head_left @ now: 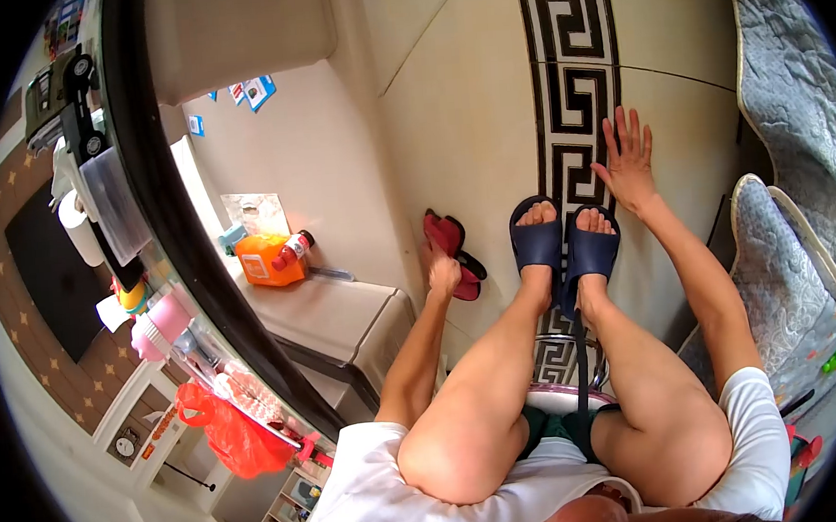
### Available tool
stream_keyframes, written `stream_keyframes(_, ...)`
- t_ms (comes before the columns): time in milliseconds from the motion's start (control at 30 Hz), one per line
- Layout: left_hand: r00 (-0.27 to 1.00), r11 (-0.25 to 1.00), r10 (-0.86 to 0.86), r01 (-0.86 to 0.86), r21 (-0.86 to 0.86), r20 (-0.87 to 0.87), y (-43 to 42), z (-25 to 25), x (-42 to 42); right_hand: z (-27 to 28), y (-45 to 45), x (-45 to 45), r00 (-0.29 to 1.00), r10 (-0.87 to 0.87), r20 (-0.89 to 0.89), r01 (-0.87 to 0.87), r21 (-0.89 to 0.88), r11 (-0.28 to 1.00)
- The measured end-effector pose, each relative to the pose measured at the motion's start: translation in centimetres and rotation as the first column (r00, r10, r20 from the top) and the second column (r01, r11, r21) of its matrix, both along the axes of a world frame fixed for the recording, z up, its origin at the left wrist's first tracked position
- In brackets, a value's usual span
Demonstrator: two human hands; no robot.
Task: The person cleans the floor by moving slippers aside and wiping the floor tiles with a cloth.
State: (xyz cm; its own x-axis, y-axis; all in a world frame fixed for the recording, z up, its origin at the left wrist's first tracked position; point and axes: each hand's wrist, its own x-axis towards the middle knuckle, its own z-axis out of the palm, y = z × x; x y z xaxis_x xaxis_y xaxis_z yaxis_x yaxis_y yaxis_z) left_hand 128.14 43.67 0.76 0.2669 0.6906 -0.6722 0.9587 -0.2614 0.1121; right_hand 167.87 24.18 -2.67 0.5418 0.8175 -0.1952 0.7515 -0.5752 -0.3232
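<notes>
On the left, my left hand (443,267) is closed at a pair of red slippers with dark soles (467,275); its fingers wrap over the edge of the upper red piece (445,231). My right hand (630,157) is spread with fingers apart above the tiled floor, to the right of the black Greek-key strip (576,98), and holds nothing. Between my hands, my feet wear dark blue slippers (536,239), side by side on the strip. A round stool seat (565,397) shows beneath my legs.
An orange container (273,262) and a red-capped bottle (293,250) rest on a light cabinet (335,309) at left. Beyond it is a glass-topped surface with a toy car (78,105) and a red bag (232,435). Grey quilted fabric (790,76) lies along the right.
</notes>
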Motion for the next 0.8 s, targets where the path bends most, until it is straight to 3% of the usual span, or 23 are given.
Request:
stream_keyframes(200, 0.994, 0.993, -0.094, 0.09, 0.071, 0.055, 0.0, -1.1, -0.8, -0.2, -0.4, 0.1, 0.999, 0.01, -0.031, -0.01, -0.004, 1.0)
stream_keyframes(300, 0.966, 0.976, -0.148, 0.108, -0.187, -0.213, 2.0, 3.1, 4.6, -0.1, -0.1, 0.1, 1.0, 0.004, -0.011, -0.004, 0.001, 1.0)
stream_keyframes(367, 0.978, 0.967, -0.195, 0.178, 0.184, 0.076, -0.3, -1.9, -1.5, -0.1, 0.0, 0.1, 1.0, 0.008, -0.01, -0.007, 0.018, 1.0)
stream_keyframes(467, 0.989, 0.987, -0.112, 0.1, -0.124, -0.092, -0.5, 2.5, 3.4, -0.1, -0.3, 0.2, 1.0, 0.002, -0.007, -0.002, 0.005, 1.0)
stream_keyframes(500, 0.979, 0.979, -0.201, 0.2, 0.038, 0.026, -0.7, 1.1, 1.7, -0.3, -0.2, 0.3, 1.0, 0.002, 0.002, -0.002, 0.012, 1.0)
stream_keyframes(600, 0.982, 0.981, -0.159, 0.146, 0.126, 0.102, 0.0, -3.8, -3.1, -0.3, -0.3, 0.1, 1.0, 0.005, -0.008, -0.005, 0.004, 1.0)
stream_keyframes(633, 0.98, 0.975, -0.175, 0.159, 0.157, 0.095, 0.1, -2.1, -1.6, -0.3, -0.1, 0.1, 1.0, 0.003, -0.015, -0.003, -0.002, 1.0)
stream_keyframes(733, 0.994, 0.997, -0.057, 0.052, -0.058, -0.097, -0.6, 1.6, 2.9, -0.3, -0.2, 0.1, 1.0, -0.002, -0.025, 0.003, 0.041, 0.999)
stream_keyframes(800, 0.992, 0.996, -0.084, 0.08, -0.049, -0.092, -0.2, 0.6, 1.7, -0.2, -0.2, 0.1, 0.999, -0.006, -0.034, 0.007, 0.041, 0.999)
